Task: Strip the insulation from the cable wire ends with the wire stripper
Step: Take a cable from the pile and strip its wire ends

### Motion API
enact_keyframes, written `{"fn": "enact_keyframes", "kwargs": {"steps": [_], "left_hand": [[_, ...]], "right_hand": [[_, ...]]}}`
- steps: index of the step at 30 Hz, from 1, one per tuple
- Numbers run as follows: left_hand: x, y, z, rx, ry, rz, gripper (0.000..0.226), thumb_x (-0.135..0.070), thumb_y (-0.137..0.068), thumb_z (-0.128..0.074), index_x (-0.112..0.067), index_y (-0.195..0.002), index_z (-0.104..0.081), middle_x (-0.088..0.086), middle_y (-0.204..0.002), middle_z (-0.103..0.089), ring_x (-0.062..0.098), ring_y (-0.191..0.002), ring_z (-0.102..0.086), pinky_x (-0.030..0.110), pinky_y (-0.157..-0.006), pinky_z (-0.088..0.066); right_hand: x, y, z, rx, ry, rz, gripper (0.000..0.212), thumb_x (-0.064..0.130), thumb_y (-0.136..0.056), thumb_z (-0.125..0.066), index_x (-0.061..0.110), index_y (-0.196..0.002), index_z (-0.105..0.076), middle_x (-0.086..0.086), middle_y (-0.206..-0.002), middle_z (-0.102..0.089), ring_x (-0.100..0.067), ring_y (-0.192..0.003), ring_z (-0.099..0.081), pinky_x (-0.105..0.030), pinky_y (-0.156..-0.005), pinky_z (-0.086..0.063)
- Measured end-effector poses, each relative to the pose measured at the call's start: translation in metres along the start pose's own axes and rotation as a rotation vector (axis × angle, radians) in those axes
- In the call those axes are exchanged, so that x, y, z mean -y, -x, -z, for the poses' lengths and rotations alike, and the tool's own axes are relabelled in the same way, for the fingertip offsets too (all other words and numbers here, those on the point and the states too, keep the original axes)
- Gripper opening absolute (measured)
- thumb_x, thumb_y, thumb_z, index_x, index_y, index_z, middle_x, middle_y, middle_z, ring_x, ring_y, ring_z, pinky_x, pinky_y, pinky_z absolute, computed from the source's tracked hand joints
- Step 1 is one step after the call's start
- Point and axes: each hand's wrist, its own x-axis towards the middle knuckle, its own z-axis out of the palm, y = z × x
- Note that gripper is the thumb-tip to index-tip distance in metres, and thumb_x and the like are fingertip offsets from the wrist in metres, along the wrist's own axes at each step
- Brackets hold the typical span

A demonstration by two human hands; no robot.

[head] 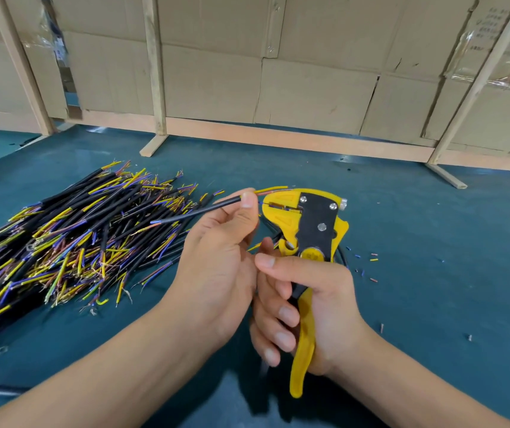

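Note:
My left hand (219, 254) pinches a short black cable (204, 209) near its right end, between thumb and fingertips. That end's coloured inner wires (273, 190) reach to the jaws of the yellow and black wire stripper (312, 230). One wire lies in the jaw slot and a yellow one passes above the head. My right hand (303, 307) grips the stripper's yellow handles, head pointing up and left. The cable's other end points left, towards the pile.
A big pile of black cables with yellow, blue and brown wire ends (62, 242) covers the left of the green table (432, 227). Small bits of cut insulation (371, 261) lie right of the stripper. A cardboard wall on wooden posts (154, 88) stands behind.

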Motion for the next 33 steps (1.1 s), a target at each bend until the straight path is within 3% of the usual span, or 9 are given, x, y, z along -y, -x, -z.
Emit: {"fn": "enact_keyframes", "kwargs": {"steps": [3,8,12,15,18,20,24,30,33], "left_hand": [[-0.001,0.0,-0.001,-0.002,-0.016,0.012,0.025,-0.031,-0.099,-0.054,-0.006,-0.097,-0.056,0.012,-0.073,-0.047,0.015,-0.034,-0.048,0.021,-0.031,-0.04],[-0.003,0.004,0.0,-0.001,-0.13,0.152,0.038,-0.043,-0.095,-0.055,-0.006,-0.085,-0.056,0.008,-0.048,-0.049,0.021,-0.021,-0.039,0.02,-0.025,-0.034],[-0.005,-0.001,-0.001,-0.045,-0.102,0.139,0.025,-0.04,-0.092,-0.059,-0.018,-0.09,-0.07,0.003,-0.062,-0.057,0.016,-0.025,-0.04,0.018,-0.025,-0.034],[-0.001,-0.005,-0.005,-0.112,-0.065,0.109,0.022,-0.03,-0.093,-0.062,-0.011,-0.102,-0.07,0.009,-0.075,-0.052,0.01,-0.029,-0.046,0.019,-0.025,-0.035],[-0.012,-0.026,0.002,-0.196,0.111,0.023,0.018,-0.002,-0.1,-0.051,-0.008,-0.087,-0.062,0.002,-0.076,-0.053,0.006,-0.048,-0.048,0.027,-0.052,-0.051],[-0.033,-0.04,0.013,-0.291,0.263,-0.088,0.026,-0.007,-0.105,-0.046,-0.014,-0.085,-0.06,-0.006,-0.074,-0.056,0.005,-0.059,-0.043,0.029,-0.072,-0.049],[-0.04,-0.038,0.02,-0.148,-0.047,-0.229,0.01,-0.018,-0.1,-0.057,-0.014,-0.091,-0.06,-0.006,-0.085,-0.065,0.006,-0.066,-0.05,0.024,-0.07,-0.051],[-0.017,-0.038,0.023,0.013,-0.377,-0.225,0.01,-0.013,-0.096,-0.059,-0.014,-0.086,-0.061,0.008,-0.103,-0.077,0.02,-0.097,-0.07,0.033,-0.077,-0.051],[-0.006,-0.043,0.034,0.006,-0.442,-0.208,0.017,-0.005,-0.102,-0.046,-0.017,-0.093,-0.054,0.01,-0.08,-0.076,0.031,-0.093,-0.071,0.037,-0.079,-0.05]], "right_hand": [[-0.007,0.002,-0.005,-0.024,-0.016,0.043,0.035,0.022,-0.083,-0.059,0.015,-0.053,-0.042,-0.004,-0.039,-0.031,-0.017,-0.026,-0.038,-0.023,-0.039,-0.043],[-0.018,0.007,-0.011,-0.058,-0.097,0.102,0.031,0.02,-0.081,-0.058,0.014,-0.054,-0.043,-0.005,-0.041,-0.032,-0.02,-0.03,-0.041,-0.031,-0.044,-0.05],[-0.021,0.003,-0.013,-0.075,-0.123,0.178,0.029,0.015,-0.08,-0.06,0.009,-0.058,-0.043,-0.007,-0.045,-0.034,-0.025,-0.035,-0.047,-0.043,-0.052,-0.055],[-0.025,0.001,-0.014,-0.136,-0.128,0.199,0.028,0.016,-0.071,-0.068,0.009,-0.056,-0.045,-0.008,-0.046,-0.035,-0.026,-0.036,-0.047,-0.043,-0.051,-0.054],[-0.023,0.002,-0.015,-0.176,-0.163,0.277,0.024,0.014,-0.067,-0.069,0.01,-0.055,-0.049,-0.011,-0.048,-0.041,-0.033,-0.045,-0.058,-0.05,-0.059,-0.058],[-0.016,0.002,-0.015,-0.177,-0.19,0.351,0.024,0.011,-0.075,-0.065,0.01,-0.056,-0.051,-0.011,-0.049,-0.043,-0.037,-0.052,-0.063,-0.054,-0.072,-0.06],[-0.006,-0.002,-0.011,-0.155,-0.208,0.428,0.025,0.01,-0.081,-0.064,0.007,-0.058,-0.053,-0.012,-0.054,-0.046,-0.034,-0.054,-0.059,-0.054,-0.078,-0.059],[0.029,-0.011,0.025,-0.37,-0.183,0.555,0.026,0.015,-0.082,-0.066,0.011,-0.057,-0.057,-0.01,-0.057,-0.046,-0.03,-0.054,-0.056,-0.05,-0.072,-0.059],[0.053,-0.012,0.05,-0.458,-0.23,0.541,0.029,0.016,-0.09,-0.061,0.011,-0.062,-0.054,-0.01,-0.059,-0.046,-0.029,-0.055,-0.055,-0.046,-0.071,-0.06]]}}
